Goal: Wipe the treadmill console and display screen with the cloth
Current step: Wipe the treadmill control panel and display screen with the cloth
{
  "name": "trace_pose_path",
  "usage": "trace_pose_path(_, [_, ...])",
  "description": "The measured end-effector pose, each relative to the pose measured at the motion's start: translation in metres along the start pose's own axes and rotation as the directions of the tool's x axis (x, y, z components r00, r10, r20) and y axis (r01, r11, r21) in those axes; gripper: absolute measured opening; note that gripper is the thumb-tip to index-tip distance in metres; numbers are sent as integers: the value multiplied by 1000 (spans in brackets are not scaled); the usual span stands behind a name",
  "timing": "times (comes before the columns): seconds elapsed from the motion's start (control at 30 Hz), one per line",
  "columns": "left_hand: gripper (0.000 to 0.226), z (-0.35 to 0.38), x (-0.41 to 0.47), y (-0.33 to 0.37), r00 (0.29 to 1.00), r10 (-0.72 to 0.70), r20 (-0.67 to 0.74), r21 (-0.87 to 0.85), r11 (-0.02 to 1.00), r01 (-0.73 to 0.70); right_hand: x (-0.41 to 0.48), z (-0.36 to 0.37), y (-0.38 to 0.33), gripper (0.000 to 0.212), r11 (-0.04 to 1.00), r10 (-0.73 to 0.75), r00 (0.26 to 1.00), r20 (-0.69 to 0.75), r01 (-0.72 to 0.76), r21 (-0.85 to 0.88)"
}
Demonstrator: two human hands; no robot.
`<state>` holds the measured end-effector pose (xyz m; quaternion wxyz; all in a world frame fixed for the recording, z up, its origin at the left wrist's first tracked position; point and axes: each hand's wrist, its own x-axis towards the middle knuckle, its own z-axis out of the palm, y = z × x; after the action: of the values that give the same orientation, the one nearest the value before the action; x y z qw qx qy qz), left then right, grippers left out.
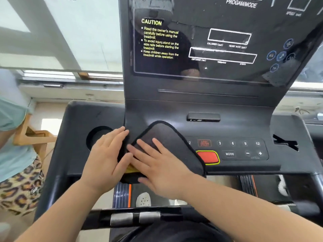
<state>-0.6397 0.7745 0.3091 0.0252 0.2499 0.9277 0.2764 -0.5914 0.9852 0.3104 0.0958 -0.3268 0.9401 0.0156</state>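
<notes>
**Status: cloth on lower console, display screen not yet covered**

- Treadmill console (227, 105): contact is made only at the left end of the lower key panel. The speed keys (238, 143), the MODE key and the side trays are not under the cloth.
- Display screen (227, 20): it stands well above the cloth and nothing touches it. Glare and reflections cover the glass, so it cannot be told whether it has been wiped.
- Progress is judged early to mid: the lower-left panel is in hand. The right side of the key panel, the upper slope and the whole screen are judged left to do.
- Cloth (174, 140): dark grey with a bound edge, laid flat on the console. It runs from the left corner of the centre panel to just beside the red stop button (208, 157). Its near edge hangs over the console's front lip. A yellow patch, possibly a tag, is seen between the hands.
- Left hand (106, 154): laid flat with fingers straight and together, and nothing is gripped. The fingertips rest on the cloth's left edge.
- Right hand (162, 168): laid flat on top of the cloth with fingers (145, 145) straight and spread, pressing down. The cloth lies under the palm and reaches past the fingertips.
</notes>
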Motion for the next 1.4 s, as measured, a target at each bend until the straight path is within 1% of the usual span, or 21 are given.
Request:
trace_pose_path(0.03, [66, 1, -1, -1, 1000, 10, 11, 25, 1000, -10, -8, 3, 5, 75, 1000, -14, 1000, -6, 14, -1])
trace_pose_path(0.07, [70, 3, -1, -3, 1000, 14, 18, 41, 999, -14, -17, 5, 11, 77, 1000, 14, 1000, -10, -14, 8])
trace_pose_path(0.13, [77, 4, -2, -4, 1000, 5, 25, 48, 999, -6, -31, 7, 29, 83, 987, 161, 987, -20, -161, 15])
trace_pose_path(0.2, [81, 3, -2, -5, 999, -6, 42, 39, 999, 4, -33, 2, 49, 87, 944, 330, 944, -12, -330, 17])
trace_pose_path(0.3, [74, -3, 0, -8, 998, -2, 66, 60, 998, -2, -11, -6, 58, 91, 870, 491, 871, 1, -490, 44])
trace_pose_path(0.37, [69, -9, 2, -14, 998, -15, 55, 126, 992, 8, 13, -10, 45, 93, 831, 554, 832, -27, -552, 69])
trace_pose_path(0.4, [68, -13, 5, -18, 998, -35, 44, 169, 985, 27, 25, -12, 36, 94, 828, 559, 829, -35, -555, 76])
trace_pose_path(0.47, [67, -22, 12, -28, 996, -90, 27, 242, 967, 81, 46, -16, 17, 93, 864, 501, 864, -38, -497, 80])
trace_pose_path(0.57, [71, -29, 21, -42, 986, -162, 40, 301, 943, 143, 64, -19, -3, 89, 935, 345, 938, -18, -342, 97])
trace_pose_path(0.67, [71, -28, 23, -49, 987, -155, 46, 308, 942, 134, 50, -14, -6, 88, 984, 163, 987, -16, -161, 82])
trace_pose_path(0.73, [69, -28, 24, -50, 989, -141, 35, 300, 946, 124, 25, -6, -1, 91, 996, 70, 998, -12, -69, 48])
trace_pose_path(0.8, [69, -29, 24, -50, 990, -136, 38, 289, 950, 119, -1, 2, 10, 92, 997, 73, 997, 1, -73, 13])
trace_pose_path(0.9, [70, -30, 24, -52, 991, -128, 48, 274, 955, 110, -15, 1, 36, 93, 981, 194, 981, 5, -194, 2])
trace_pose_path(1.0, [69, -30, 24, -52, 991, -128, 50, 271, 956, 110, 11, -13, 54, 97, 928, 372, 928, -5, -372, 18])
trace_pose_path(1.07, [69, -31, 25, -53, 990, -130, 48, 265, 958, 112, 38, -20, 47, 101, 898, 440, 897, -38, -439, 33])
trace_pose_path(1.1, [69, -31, 26, -53, 991, -127, 46, 262, 959, 111, 50, -22, 39, 103, 895, 446, 893, -54, -445, 43])
trace_pose_path(1.17, [70, -31, 26, -54, 993, -114, 42, 255, 962, 100, 69, -23, 20, 103, 919, 392, 918, -66, -388, 66])
trace_pose_path(1.27, [70, -30, 26, -55, 994, -107, 35, 247, 964, 95, 75, -20, 1, 97, 965, 244, 969, -41, -239, 105])
trace_pose_path(1.33, [70, -30, 25, -55, 994, -107, 28, 242, 965, 98, 60, -14, 0, 91, 982, 158, 986, -48, -152, 109])
trace_pose_path(1.4, [69, -30, 25, -56, 994, -104, 17, 233, 968, 97, 35, -5, 5, 90, 990, 121, 992, -39, -118, 81])
